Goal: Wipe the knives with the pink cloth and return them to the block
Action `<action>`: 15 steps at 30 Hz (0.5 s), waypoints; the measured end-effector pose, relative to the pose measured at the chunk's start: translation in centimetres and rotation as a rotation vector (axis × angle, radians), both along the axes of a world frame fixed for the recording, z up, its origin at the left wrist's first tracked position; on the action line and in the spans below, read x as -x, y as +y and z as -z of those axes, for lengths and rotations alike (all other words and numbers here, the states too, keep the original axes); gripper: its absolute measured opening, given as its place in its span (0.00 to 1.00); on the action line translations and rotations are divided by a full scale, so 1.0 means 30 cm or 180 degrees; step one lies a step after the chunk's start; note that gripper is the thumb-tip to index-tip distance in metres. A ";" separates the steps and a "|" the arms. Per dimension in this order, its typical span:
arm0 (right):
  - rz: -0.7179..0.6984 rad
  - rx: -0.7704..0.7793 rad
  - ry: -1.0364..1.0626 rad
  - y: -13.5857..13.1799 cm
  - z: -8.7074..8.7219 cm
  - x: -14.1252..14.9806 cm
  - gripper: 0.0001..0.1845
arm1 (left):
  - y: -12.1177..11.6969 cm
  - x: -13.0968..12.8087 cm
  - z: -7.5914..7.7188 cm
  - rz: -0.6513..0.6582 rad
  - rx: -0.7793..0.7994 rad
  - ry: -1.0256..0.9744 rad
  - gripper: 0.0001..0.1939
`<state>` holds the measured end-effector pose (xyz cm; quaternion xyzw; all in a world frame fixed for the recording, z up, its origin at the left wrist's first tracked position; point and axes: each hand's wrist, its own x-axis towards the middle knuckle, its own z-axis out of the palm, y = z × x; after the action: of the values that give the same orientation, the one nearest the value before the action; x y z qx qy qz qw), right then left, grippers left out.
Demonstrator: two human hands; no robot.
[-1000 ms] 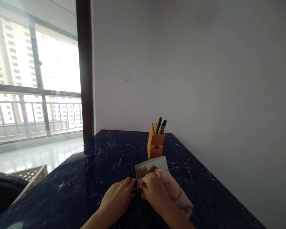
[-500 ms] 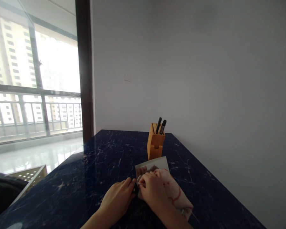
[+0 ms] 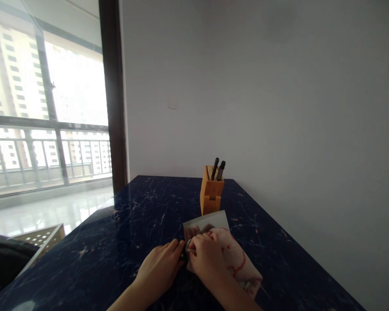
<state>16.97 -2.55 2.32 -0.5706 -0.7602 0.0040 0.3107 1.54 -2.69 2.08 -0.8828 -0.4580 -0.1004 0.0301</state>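
My left hand (image 3: pixel 160 264) is closed around the black handle of a cleaver (image 3: pixel 219 219). The broad, shiny blade lies flat over the dark table and mirrors my fingers. A white cloth with red markings (image 3: pixel 239 258) is bunched under my right hand (image 3: pixel 206 258), whose curled fingers press it onto the blade close to the handle. The rest of the cloth drapes over the blade's right side and hides part of it. Just beyond the blade stands a wooden knife block (image 3: pixel 211 192) with two black-handled tools in its slots.
The dark blue marbled table (image 3: pixel 149 207) stretches away to a pale wall (image 3: pixel 294 108) at the back and right. A perforated beige container (image 3: pixel 47 237) and a black object (image 3: pixel 6 259) are off the table's left edge, near a large window (image 3: pixel 78 86).
The view has shifted very slightly. Both hands keep their places on the cleaver and the cloth, with hardly any visible movement.
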 end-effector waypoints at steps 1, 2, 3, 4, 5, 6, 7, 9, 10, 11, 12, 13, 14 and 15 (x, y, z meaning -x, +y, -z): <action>0.0016 -0.0035 0.0053 0.000 -0.001 0.000 0.07 | 0.000 0.000 0.000 0.0000 0.0004 -0.0006 0.20; 0.0024 -0.0074 0.0107 0.002 -0.001 0.000 0.07 | 0.001 0.000 0.000 -0.0001 0.0015 -0.0011 0.20; 0.0017 -0.0108 0.0141 0.003 0.001 0.000 0.07 | 0.000 0.000 0.000 -0.0006 0.0023 -0.0015 0.20; -0.0014 -0.0122 0.0140 0.006 0.004 -0.001 0.07 | 0.000 0.000 0.000 -0.0009 0.0030 -0.0017 0.20; -0.0058 -0.0112 0.0105 0.008 0.009 -0.002 0.07 | 0.000 0.000 -0.001 -0.0016 0.0034 -0.0016 0.20; -0.0097 -0.0087 0.0057 0.011 0.015 -0.003 0.06 | 0.000 0.000 -0.002 -0.0019 0.0036 -0.0015 0.20; -0.0133 -0.0052 0.0012 0.013 0.020 -0.003 0.06 | 0.000 0.000 -0.003 -0.0021 0.0039 -0.0014 0.20; -0.0169 0.0007 -0.0010 0.014 0.026 -0.004 0.06 | 0.001 -0.001 -0.004 -0.0021 0.0042 -0.0012 0.20; -0.0161 0.0012 0.0021 0.013 0.026 -0.004 0.07 | 0.002 -0.001 -0.004 -0.0026 0.0046 -0.0010 0.20; -0.0142 -0.0001 0.0067 0.011 0.024 -0.003 0.07 | 0.002 -0.001 -0.004 -0.0032 0.0052 -0.0011 0.20; -0.0119 -0.0021 0.0110 0.010 0.021 -0.002 0.07 | 0.002 -0.001 -0.004 -0.0041 0.0058 -0.0013 0.20; -0.0103 -0.0040 0.0135 0.008 0.019 -0.001 0.08 | 0.002 -0.001 -0.004 -0.0052 0.0063 -0.0020 0.20; -0.0099 -0.0046 0.0135 0.006 0.017 0.000 0.08 | 0.002 0.000 -0.004 -0.0060 0.0064 -0.0027 0.20; -0.0117 -0.0032 0.0100 0.005 0.016 0.001 0.08 | 0.001 0.000 -0.004 -0.0059 0.0064 -0.0032 0.20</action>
<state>16.93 -2.41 1.84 -0.5548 -0.7656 0.0149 0.3252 1.53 -2.66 2.19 -0.8782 -0.4673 -0.0999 0.0198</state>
